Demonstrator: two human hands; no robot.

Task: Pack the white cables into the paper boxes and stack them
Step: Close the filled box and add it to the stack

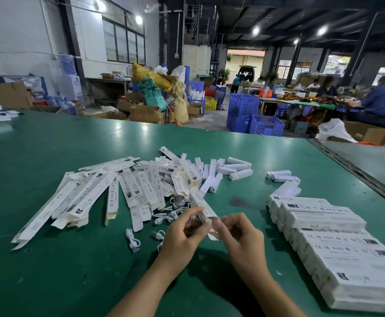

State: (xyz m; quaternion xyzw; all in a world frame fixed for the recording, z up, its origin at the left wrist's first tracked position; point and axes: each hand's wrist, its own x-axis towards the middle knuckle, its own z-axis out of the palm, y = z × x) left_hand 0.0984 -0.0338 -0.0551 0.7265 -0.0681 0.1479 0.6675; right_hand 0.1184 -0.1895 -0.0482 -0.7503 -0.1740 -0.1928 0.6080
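A green table [72, 156] is spread under both hands and reaches well beyond them on every side. Ahead of the left hand and out to its left, a wide heap of flat paper boxes [118, 191] is strewn, many overlapping and fanned at different angles. To the right of the right hand, well apart from it, closed boxes [335, 243] are stacked in neat rows running toward the near edge. Farther ahead of the right hand, small white blocks [237, 170] are scattered, some lying across one another.

The left hand [182, 234] and the right hand [242, 236] are held close together above the table, fingertips almost meeting. One narrow box [204, 208] is held between them, tilted away from the person, with its open end at the fingertips. It is pinched by the thumb and fingers of the left hand, while the curled fingers of the right hand are closed on the flap [213, 234] at that open end. Whether a cable is already inside cannot be told.

A tangle of white cables [175, 207] is seen just ahead of the left hand, partly under the heap. One coiled cable [133, 240] lies alone to the left of the left hand, and another coil [158, 234] lies just beside that hand, partly hidden by it.
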